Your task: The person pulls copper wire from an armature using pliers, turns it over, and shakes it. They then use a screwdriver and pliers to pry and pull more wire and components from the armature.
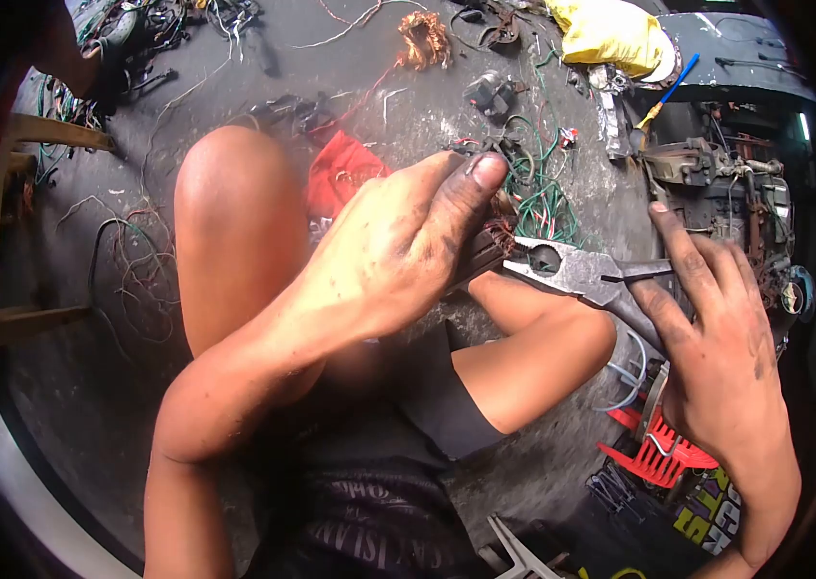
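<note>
My left hand point(384, 236) is closed, thumb on top, around a dark bundle of wires point(477, 259). Reddish copper-coloured strands stick out at the bundle's end. In my right hand point(721, 318) is a pair of combination pliers point(577, 272), its handles spread with fingers along them. The jaws point left and meet the strand ends beside my left thumb. Whether they bite on a strand I cannot make out. My left palm and part of the bundle are hidden.
Green wires point(548, 207) lie on the floor beyond my hands, near a red cloth point(340, 169) and a copper wire bundle point(424, 41). A yellow sack point(611, 37) is at the back right, above greasy machine parts point(717, 179). A red slatted plastic piece point(664, 455) lies right.
</note>
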{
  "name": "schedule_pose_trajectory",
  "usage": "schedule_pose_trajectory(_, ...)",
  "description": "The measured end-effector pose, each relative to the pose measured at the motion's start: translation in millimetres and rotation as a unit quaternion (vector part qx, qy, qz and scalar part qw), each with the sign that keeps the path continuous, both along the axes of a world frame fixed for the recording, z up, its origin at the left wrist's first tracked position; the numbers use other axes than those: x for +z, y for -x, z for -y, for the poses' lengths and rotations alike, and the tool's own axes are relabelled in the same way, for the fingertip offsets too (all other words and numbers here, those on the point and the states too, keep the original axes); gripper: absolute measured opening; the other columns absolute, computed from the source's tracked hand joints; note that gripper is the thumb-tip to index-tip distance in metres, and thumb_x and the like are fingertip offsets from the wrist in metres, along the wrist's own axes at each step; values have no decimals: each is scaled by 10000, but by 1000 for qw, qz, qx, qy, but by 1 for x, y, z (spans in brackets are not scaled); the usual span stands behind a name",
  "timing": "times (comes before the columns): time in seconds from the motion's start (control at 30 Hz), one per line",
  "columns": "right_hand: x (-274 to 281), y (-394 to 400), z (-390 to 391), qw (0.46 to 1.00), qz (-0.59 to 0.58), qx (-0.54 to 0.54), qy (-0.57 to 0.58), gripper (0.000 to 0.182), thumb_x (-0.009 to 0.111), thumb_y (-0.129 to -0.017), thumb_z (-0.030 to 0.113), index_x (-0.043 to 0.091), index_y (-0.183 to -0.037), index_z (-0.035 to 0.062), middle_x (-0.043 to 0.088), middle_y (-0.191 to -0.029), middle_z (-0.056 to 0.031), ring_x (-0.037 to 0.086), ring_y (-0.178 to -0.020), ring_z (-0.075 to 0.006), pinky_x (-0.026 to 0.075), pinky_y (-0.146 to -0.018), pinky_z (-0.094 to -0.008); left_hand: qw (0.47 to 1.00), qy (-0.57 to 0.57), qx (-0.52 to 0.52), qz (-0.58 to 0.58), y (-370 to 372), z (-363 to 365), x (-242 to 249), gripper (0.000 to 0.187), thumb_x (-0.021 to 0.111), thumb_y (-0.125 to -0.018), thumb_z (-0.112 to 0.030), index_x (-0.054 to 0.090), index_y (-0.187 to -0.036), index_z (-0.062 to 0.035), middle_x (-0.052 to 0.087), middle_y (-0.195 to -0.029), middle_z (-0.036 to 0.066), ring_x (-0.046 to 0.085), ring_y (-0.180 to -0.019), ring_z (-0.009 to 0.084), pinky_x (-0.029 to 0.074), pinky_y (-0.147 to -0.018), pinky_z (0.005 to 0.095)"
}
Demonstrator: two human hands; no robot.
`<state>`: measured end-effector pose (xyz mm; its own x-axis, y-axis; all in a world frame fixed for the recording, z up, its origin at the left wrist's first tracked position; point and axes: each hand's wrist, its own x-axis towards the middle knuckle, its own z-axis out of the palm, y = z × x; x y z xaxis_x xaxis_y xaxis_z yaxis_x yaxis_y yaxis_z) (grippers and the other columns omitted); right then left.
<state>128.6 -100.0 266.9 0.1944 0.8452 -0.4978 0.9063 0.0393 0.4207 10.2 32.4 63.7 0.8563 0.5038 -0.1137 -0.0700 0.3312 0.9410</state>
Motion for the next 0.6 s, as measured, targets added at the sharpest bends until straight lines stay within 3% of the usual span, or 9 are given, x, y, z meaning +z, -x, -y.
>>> schedule_pose_trajectory(0.07,-1,-2,-2,999,-33,-8,-16,488,637,-545,-40,649,-1029,20,449,-1422,-200,503,-1161,-392,407,-993,-508,1000,1,0,-4,-1,-1,-2,499,454,-1015,-431,566,-919,46,628,-856,289,619,-883,451,460,-715,461)
schedule_pose_trajectory(0.13,-2,-6,-6,999,-32,19,-11,468,632,-528,-61,643,-989,19,542,-1278,-184,529,-1050,-383,442,-895,-483,997,-59,-11,-39,-1,-1,-4,511,449,-1014,-441,567,-928,49,620,-850,299,617,-890,456,458,-722,467)
schedule_pose_trajectory(0.27,-5,-10,-3,999,-49,17,-11,450,636,-523,-69,642,-961,31,573,-1135,-166,541,-977,-377,468,-827,-471,994,-98,0,-52,0,1,-10,522,445,-1014,-448,567,-931,53,615,-844,304,620,-882,455,455,-727,477)
schedule_pose_trajectory(0.33,-10,-13,4,999,-53,9,-1,360,674,-604,-10,652,-951,80,560,-1099,-138,545,-916,-342,485,-759,-433,983,-172,-8,-58,3,1,-8,528,390,-1046,-431,651,-1035,28,598,-786,50,525,-727,104,434,-689,263)
schedule_pose_trajectory(0.47,-21,-8,13,999,-39,2,-26,346,674,-610,-12,649,-940,90,555,-1040,-124,547,-878,-332,486,-731,-435,985,-133,-41,-106,-1,-1,-4,502,390,-1049,-414,652,-1057,15,613,-798,68,529,-723,118,430,-692,262)
schedule_pose_trajectory(0.57,-28,-6,23,999,-7,-29,-37,342,672,-615,-14,648,-937,97,550,-995,-118,548,-870,-326,486,-730,-433,988,-121,-12,-99,-7,6,-15,506,389,-1049,-413,649,-981,15,625,-811,71,539,-727,110,443,-682,256)
schedule_pose_trajectory(0.6,-29,-10,27,998,-20,-35,-49,350,666,-616,-17,648,-948,94,558,-1017,-122,550,-879,-330,484,-732,-430,998,36,-24,-42,-9,7,-16,514,389,-1046,-423,644,-949,13,627,-813,70,546,-726,109,451,-675,255)
